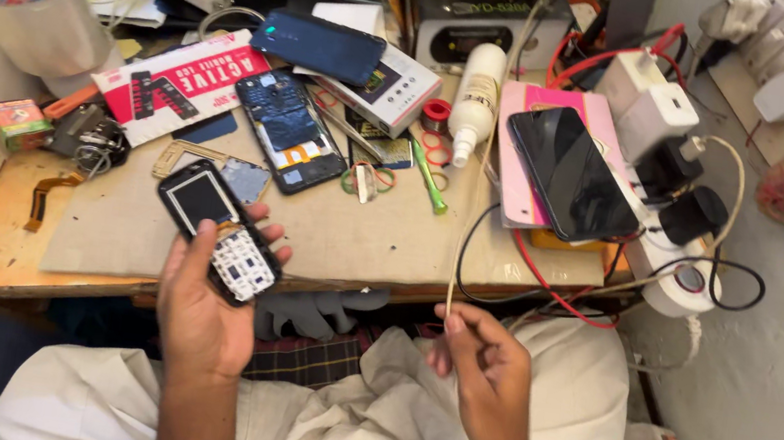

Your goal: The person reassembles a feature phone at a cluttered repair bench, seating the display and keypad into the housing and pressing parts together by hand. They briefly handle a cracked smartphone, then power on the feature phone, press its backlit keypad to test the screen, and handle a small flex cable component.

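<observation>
cluttered wooden desk (4,250) against a cream wall; left hand (203,311) fingers clamped on a small black keypad phone (219,233), right hand (483,373) fingers pinching a thin pale cable (477,191).

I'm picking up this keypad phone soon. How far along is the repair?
Done: nothing shows as finished. In hand: the left hand holds the keypad phone, keypad exposed; the right hand pinches a thin pale cable. Left: the cable isn't plugged into it yet.

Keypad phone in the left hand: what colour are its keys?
White keys on a black keypad phone, seen in the head view.
</observation>
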`<state>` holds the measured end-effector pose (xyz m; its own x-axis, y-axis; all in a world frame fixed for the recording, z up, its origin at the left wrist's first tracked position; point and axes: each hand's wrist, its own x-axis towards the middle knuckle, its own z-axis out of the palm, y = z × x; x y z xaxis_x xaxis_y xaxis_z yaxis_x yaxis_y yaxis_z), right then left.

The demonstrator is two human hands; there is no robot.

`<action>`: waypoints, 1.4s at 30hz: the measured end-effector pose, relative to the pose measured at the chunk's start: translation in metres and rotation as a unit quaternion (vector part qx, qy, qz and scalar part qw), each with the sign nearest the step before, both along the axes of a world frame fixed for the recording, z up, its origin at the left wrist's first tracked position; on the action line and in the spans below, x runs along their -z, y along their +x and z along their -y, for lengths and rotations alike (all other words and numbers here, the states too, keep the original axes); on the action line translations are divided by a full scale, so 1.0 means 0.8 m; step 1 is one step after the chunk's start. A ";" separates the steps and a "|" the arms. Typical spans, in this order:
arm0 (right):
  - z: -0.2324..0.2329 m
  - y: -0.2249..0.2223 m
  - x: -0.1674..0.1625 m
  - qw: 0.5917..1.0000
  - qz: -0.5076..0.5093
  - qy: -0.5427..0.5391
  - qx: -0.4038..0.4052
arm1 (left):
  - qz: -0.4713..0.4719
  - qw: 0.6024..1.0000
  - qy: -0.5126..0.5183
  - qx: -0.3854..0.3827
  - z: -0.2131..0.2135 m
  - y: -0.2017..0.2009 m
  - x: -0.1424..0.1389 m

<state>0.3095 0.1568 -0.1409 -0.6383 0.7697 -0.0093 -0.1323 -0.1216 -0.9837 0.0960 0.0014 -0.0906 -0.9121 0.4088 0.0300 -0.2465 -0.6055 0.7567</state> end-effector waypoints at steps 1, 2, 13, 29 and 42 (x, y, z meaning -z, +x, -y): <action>0.002 0.005 -0.009 1.000 -0.012 -0.004 -0.015 | 0.005 1.000 0.000 0.000 -0.002 0.000 -0.001; 0.002 0.012 -0.019 0.998 0.005 0.026 -0.061 | 0.013 1.000 0.001 0.000 -0.003 0.000 -0.001; -0.052 -0.035 -0.100 0.960 0.208 0.176 -0.065 | 0.065 0.997 0.031 0.007 -0.008 -0.005 -0.003; -0.311 -0.264 -0.142 0.920 0.197 0.221 0.257 | 0.083 0.994 0.062 0.015 0.000 -0.013 -0.006; -0.308 -0.305 -0.208 0.804 0.307 0.428 0.274 | 0.120 0.990 0.070 0.026 0.004 -0.017 -0.011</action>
